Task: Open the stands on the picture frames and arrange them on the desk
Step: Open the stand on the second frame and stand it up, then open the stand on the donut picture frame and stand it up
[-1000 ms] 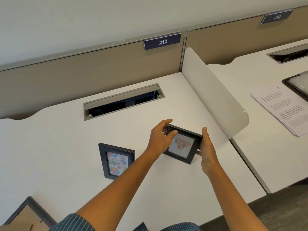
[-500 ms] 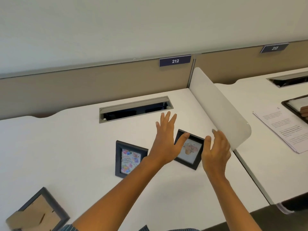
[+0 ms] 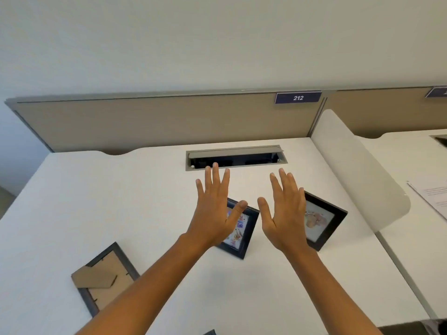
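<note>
Far left on my white counter (image 3: 125,194), a grey picture frame (image 3: 106,278) lies face down, its brown cardboard back up and the stand flap folded flat against it. Next comes my left hand (image 3: 212,213), raised over the counter with fingers spread wide and nothing in it; its thumb crosses in front of a black frame with a colourful print (image 3: 238,234), which stands tilted back on the counter. Behind both, a grey cable tray (image 3: 235,157) is set into the counter with its lid up. My right hand (image 3: 284,213) hovers just beside the left, also splayed and empty, the two apart from each other. It partly covers a second black frame with a pale print (image 3: 323,222), standing near the first. Above sits a blue "212" label (image 3: 298,97) on the beige partition (image 3: 157,122), and a white curved divider (image 3: 358,172) closes the right side.
</note>
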